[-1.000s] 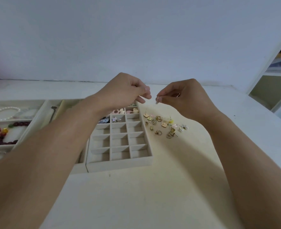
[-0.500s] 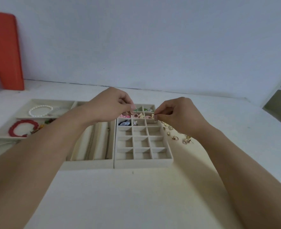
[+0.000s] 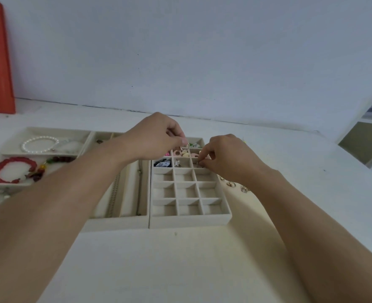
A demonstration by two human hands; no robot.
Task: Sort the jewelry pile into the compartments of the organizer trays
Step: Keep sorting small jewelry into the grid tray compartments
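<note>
Jewelry pieces have come off the surface: our left hand (image 3: 158, 136) now pinches a ring (image 3: 184, 148), our right hand (image 3: 228, 158) lowers a small piece into the gridded tray (image 3: 191, 219).

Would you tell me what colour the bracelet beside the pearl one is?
Red: the bracelet shows best in the head view.

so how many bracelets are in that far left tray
3 that I can make out: a white pearl bracelet in the far compartment, a red bracelet and a dark multicoloured beaded one in the compartment nearer; the arm may hide others.
</note>
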